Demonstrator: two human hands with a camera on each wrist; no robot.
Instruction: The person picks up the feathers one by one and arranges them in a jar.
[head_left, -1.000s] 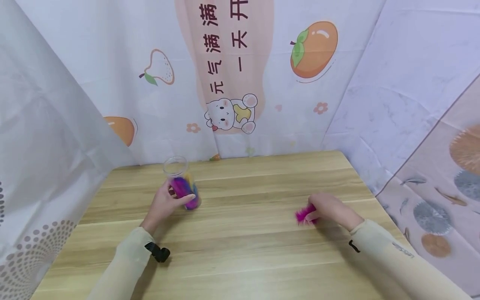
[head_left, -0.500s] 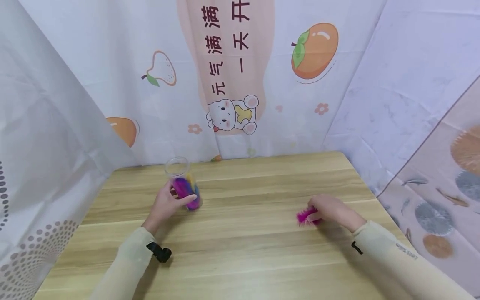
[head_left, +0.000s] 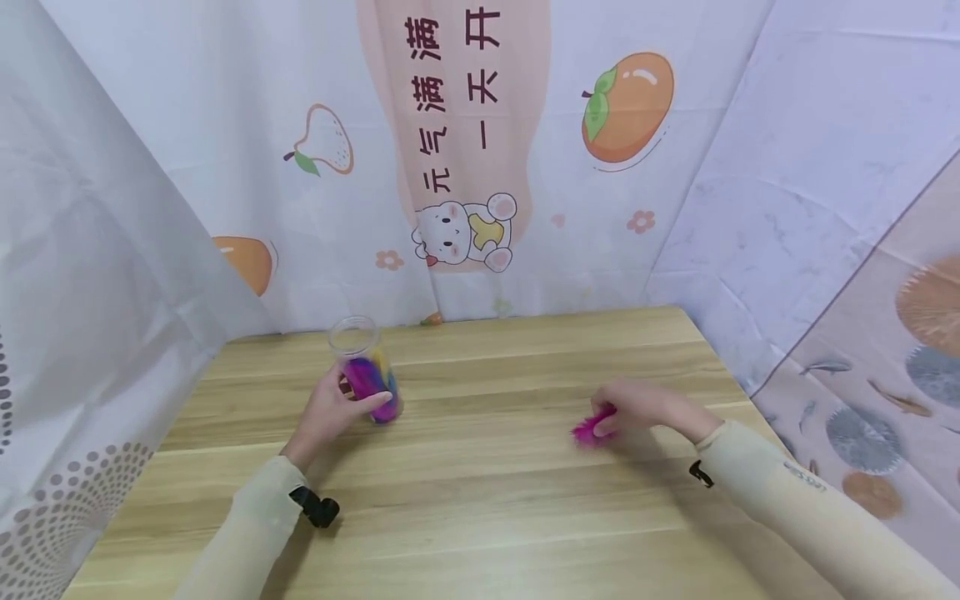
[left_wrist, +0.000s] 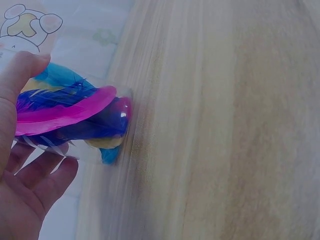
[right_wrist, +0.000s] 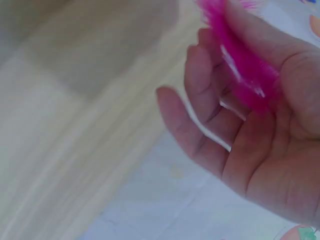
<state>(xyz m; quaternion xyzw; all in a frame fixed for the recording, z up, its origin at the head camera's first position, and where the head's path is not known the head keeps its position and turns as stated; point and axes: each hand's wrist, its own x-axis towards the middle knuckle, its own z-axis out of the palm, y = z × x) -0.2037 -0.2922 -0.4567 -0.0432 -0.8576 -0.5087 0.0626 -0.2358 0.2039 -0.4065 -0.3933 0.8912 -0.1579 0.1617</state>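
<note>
On the left of the table stands a clear plastic cup, and my left hand grips its side with the thumb in front. Inside the cup are feathers in magenta, dark blue, light blue and pale yellow. Over the right half of the table, my right hand pinches a magenta feather between thumb and fingers. In the right wrist view this feather runs along the fingers toward the palm, slightly blurred, while the other fingers curve loosely below it.
The wood-grain table ends at a printed curtain close behind the cup. Another curtain hangs along the right edge, and a grey-white one along the left. A black strap sits on the left sleeve.
My right hand has moved a little to the left with the magenta feather. The left hand and the cup have stayed in place.
</note>
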